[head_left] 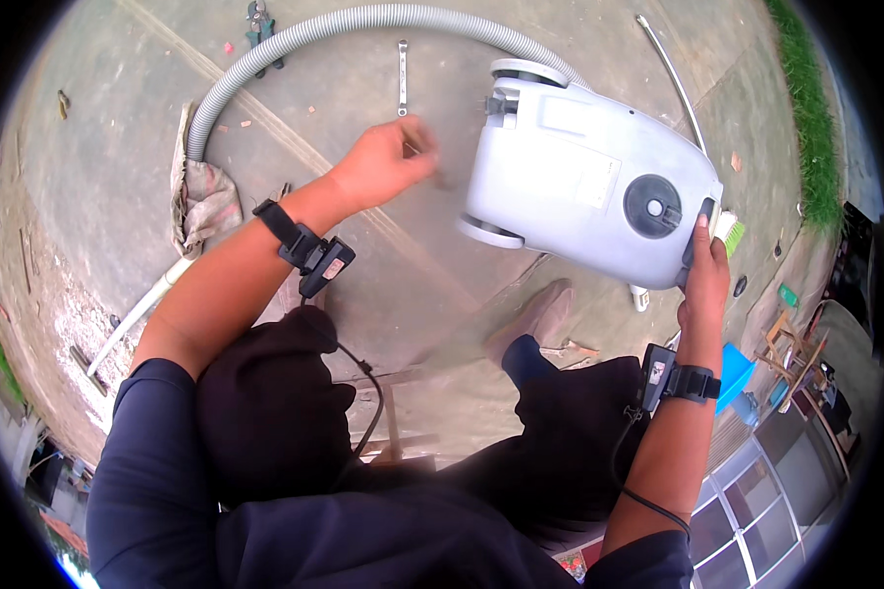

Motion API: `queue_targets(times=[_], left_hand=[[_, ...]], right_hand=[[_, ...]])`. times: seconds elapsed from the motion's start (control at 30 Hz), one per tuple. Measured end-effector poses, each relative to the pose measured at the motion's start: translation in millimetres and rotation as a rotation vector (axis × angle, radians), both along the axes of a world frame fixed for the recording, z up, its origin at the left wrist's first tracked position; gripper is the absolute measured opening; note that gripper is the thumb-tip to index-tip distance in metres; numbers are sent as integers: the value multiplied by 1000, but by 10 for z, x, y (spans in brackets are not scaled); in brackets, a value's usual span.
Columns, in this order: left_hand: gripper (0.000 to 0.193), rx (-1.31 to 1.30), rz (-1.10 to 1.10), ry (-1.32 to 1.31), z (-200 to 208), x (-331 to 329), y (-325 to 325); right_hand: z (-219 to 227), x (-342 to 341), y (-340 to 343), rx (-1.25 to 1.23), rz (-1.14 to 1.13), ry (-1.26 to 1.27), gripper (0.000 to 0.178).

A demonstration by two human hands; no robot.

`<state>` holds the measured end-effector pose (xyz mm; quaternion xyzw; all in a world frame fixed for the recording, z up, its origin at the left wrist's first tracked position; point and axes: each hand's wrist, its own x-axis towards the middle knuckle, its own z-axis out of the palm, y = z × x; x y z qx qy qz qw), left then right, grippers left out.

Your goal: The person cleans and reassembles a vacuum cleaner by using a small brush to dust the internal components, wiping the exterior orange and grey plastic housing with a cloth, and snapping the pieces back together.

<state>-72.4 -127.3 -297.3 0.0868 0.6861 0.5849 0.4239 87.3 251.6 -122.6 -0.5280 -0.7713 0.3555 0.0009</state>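
A light grey canister vacuum cleaner (550,172) is tilted with its underside facing me. Two wheels show at its left end, and a round dark disc with a small caster sits toward its right end. My right hand (705,275) grips the dark-edged right end, its thumb lying over the rim. To the left of the vacuum cleaner, apart from it, my left hand (395,162) is raised with curled fingers. Motion smears its fingertips, and whatever they may hold is too small to make out. A ribbed grey hose (363,18) arcs behind both hands.
On the concrete floor lie a wrench (403,79), pliers (259,37) and a thin metal tube (670,74). A cloth (209,201) covers the hose end beside a pale pipe (142,314). A green brush (732,234) shows past the vacuum cleaner; a wooden stool (788,344) stands far right.
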Motion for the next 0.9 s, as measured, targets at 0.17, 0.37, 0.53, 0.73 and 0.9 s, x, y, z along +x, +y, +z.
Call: queue_targets(times=[0.17,0.37,0.53,0.73,0.9], left_hand=[[14,232,90,-137,297,-154,76],[18,9,223,270,151,-249,81],[14,107,256,248,480,-433,255],[17,-155,-40,674,52,-375,212],[17,-69,179,703,193,-380,182]], right_hand=[[-42,-46,-51,46,-25,25,81],[-83,-19,11,52,11,21,66],[-41,-42,-5,22,-39,26,71],[-55,-61,-41,18,-8,24,57],[-51,-11,-8,-6,-5,25,61]])
